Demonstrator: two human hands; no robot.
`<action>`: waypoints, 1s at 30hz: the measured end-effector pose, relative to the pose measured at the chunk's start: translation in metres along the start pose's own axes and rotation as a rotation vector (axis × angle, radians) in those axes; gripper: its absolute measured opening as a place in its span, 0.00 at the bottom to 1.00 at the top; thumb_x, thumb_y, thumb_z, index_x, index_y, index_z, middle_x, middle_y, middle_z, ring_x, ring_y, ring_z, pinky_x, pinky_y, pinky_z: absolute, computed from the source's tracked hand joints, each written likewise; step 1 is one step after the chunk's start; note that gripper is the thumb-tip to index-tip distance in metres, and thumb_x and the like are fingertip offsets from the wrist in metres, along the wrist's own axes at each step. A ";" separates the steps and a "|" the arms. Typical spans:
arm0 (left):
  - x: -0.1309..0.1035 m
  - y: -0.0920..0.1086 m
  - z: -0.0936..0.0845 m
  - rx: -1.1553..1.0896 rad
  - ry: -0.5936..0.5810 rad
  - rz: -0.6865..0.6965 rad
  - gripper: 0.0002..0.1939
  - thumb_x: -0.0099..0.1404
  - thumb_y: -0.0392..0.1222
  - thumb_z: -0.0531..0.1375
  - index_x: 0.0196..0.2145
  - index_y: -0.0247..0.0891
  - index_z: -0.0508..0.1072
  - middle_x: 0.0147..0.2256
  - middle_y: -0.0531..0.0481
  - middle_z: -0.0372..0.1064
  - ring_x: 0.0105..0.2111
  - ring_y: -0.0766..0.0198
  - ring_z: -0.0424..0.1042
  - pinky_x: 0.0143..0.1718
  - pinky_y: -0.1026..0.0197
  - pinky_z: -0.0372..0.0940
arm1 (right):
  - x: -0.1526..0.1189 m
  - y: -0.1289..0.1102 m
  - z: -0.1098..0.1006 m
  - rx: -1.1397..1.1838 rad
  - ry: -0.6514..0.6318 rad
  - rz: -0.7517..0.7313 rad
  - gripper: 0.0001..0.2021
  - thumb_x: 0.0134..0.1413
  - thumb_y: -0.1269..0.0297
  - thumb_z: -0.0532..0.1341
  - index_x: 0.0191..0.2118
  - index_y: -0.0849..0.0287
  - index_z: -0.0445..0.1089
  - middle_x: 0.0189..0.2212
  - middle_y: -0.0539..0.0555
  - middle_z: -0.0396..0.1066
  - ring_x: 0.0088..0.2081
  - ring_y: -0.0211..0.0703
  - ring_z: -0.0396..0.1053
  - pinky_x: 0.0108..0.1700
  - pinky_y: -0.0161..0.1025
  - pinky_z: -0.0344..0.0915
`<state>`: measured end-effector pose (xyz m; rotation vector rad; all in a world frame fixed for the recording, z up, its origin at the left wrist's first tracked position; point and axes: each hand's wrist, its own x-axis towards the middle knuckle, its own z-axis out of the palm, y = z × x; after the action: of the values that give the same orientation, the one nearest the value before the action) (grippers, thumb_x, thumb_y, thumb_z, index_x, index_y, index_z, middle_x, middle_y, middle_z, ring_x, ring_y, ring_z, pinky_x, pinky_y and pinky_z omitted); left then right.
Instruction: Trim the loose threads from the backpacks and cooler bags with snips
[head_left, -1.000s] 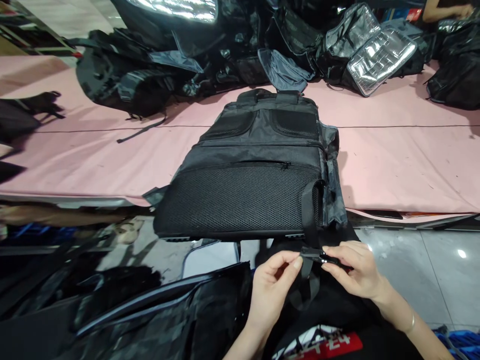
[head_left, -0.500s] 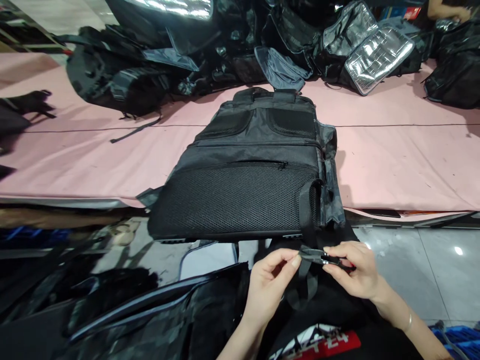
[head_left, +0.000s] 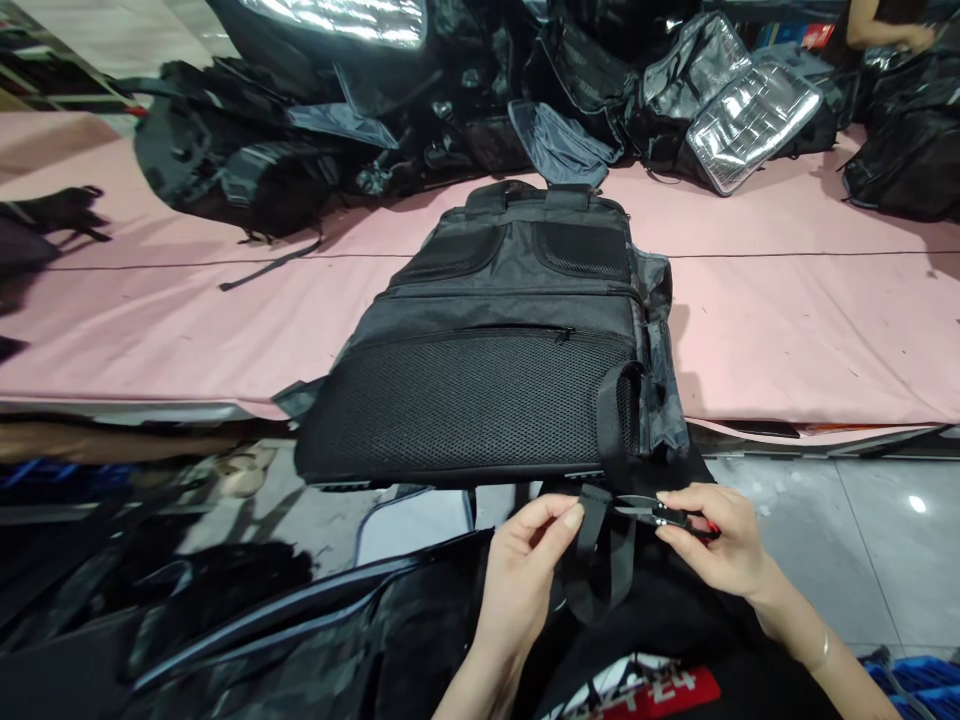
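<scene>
A black backpack (head_left: 465,390) lies on the pink-covered table (head_left: 780,330), its mesh panel facing up and its lower edge over the table's front edge. From its lower right corner a black strap (head_left: 621,560) hangs down in a loop. The strap's end is pinched between the thumb and finger of my left hand (head_left: 529,560). My right hand (head_left: 716,540) grips small thread snips (head_left: 652,512) with black and red handles. Their blades point left, close to the strap's end.
More black bags (head_left: 247,150) are piled along the back of the table, one with a silver lining (head_left: 750,125). A person's arm (head_left: 885,32) shows at the top right. Another bag (head_left: 322,630) lies low at the left, near my left arm.
My left hand has moved slightly left with the strap's end. The snips in my right hand now stand a little to the right of the strap's end instead of overlapping it.
</scene>
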<state>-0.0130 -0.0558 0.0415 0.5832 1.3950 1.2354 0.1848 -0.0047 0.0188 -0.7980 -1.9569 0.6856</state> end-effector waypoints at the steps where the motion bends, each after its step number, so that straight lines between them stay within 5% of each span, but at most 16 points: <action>1: -0.001 0.001 0.002 -0.010 0.002 -0.005 0.12 0.51 0.46 0.65 0.27 0.32 0.74 0.25 0.49 0.69 0.23 0.68 0.63 0.25 0.66 0.60 | 0.000 0.000 0.000 0.007 -0.004 0.007 0.07 0.54 0.65 0.60 0.40 0.58 0.67 0.21 0.48 0.69 0.17 0.33 0.59 0.22 0.33 0.59; 12: -0.002 0.001 0.004 -0.015 0.002 -0.002 0.11 0.50 0.45 0.65 0.26 0.32 0.74 0.23 0.50 0.67 0.23 0.69 0.63 0.26 0.67 0.60 | 0.003 -0.001 0.004 -0.071 -0.016 -0.128 0.05 0.55 0.68 0.61 0.38 0.59 0.68 0.23 0.50 0.71 0.19 0.35 0.62 0.23 0.34 0.58; 19: -0.002 0.000 0.005 0.017 0.018 0.003 0.13 0.50 0.47 0.65 0.27 0.32 0.74 0.26 0.48 0.69 0.24 0.67 0.64 0.26 0.65 0.61 | 0.004 -0.005 0.004 0.005 0.000 0.009 0.07 0.55 0.66 0.60 0.40 0.59 0.67 0.24 0.50 0.71 0.18 0.33 0.60 0.22 0.33 0.60; 25: -0.002 -0.001 0.003 0.031 0.014 0.016 0.13 0.51 0.47 0.65 0.27 0.33 0.74 0.25 0.49 0.68 0.23 0.68 0.62 0.26 0.66 0.60 | 0.006 -0.006 0.006 0.013 0.015 -0.073 0.06 0.55 0.69 0.60 0.40 0.58 0.68 0.22 0.49 0.70 0.19 0.35 0.63 0.23 0.33 0.60; 30: 0.000 -0.003 0.003 0.012 0.027 0.016 0.14 0.50 0.47 0.65 0.29 0.32 0.74 0.28 0.48 0.70 0.23 0.68 0.64 0.27 0.65 0.61 | 0.002 -0.004 0.004 0.018 0.007 0.023 0.06 0.55 0.65 0.60 0.39 0.58 0.68 0.22 0.49 0.70 0.16 0.33 0.59 0.20 0.33 0.58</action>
<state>-0.0098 -0.0559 0.0392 0.5892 1.4229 1.2530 0.1798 -0.0058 0.0210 -0.8117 -1.9354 0.7120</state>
